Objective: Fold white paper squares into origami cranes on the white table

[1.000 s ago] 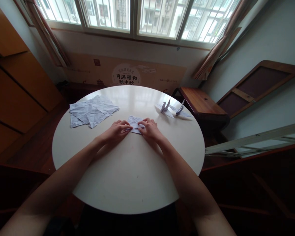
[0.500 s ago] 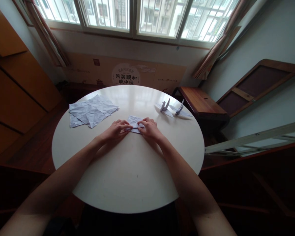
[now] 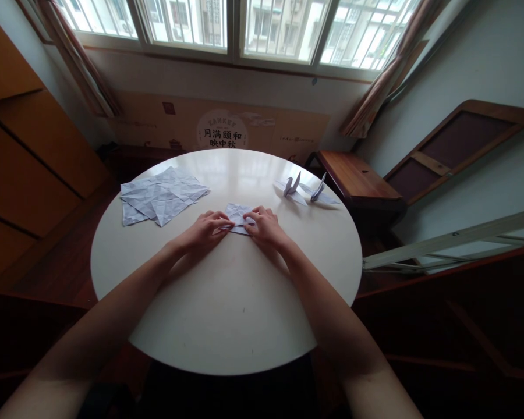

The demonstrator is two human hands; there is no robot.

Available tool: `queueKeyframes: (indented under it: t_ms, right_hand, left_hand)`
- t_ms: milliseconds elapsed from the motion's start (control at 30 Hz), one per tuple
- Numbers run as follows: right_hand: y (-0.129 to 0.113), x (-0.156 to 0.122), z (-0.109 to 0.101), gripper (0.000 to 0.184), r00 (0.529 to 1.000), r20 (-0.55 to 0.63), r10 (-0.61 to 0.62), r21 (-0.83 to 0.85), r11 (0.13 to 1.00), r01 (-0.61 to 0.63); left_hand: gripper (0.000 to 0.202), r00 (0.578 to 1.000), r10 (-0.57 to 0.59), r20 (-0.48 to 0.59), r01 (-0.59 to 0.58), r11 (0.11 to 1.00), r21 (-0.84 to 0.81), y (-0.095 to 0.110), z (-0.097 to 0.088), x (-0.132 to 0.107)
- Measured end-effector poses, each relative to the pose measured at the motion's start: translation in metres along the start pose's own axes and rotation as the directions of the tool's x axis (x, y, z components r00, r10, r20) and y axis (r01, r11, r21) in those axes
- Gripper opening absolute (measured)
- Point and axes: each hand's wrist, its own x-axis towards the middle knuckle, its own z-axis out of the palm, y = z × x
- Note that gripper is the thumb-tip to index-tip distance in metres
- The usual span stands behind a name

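Observation:
A small folded sheet of white paper lies on the round white table, between my two hands. My left hand pinches its left edge with thumb and fingers. On the opposite side my right hand grips the right part of the paper, fingers bent over it. A lower layer shows at the near side, beneath the fold. Fingers cover both side edges of the paper.
Several creased paper sheets lie overlapping at the table's left. Two folded paper cranes, one nearer the middle and another beside it, stand at the right. A wooden side table is beyond, under the window wall.
The whole view has shifted slightly. Both hands keep their hold on the folded paper, with only very small finger movement visible.

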Motion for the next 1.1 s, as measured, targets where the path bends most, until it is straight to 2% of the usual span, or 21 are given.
queueKeyframes:
  t_ms: [1100]
  right_hand:
    - [-0.0001, -0.0003, -0.0005, 0.033, 1.000, 0.004, -0.001, -0.001, 1.000, 0.001]
  left_hand:
    - [0.030, 1.000, -0.018, -0.007, 0.018, 0.999, -0.034, 0.0010, -0.0004, -0.0007]
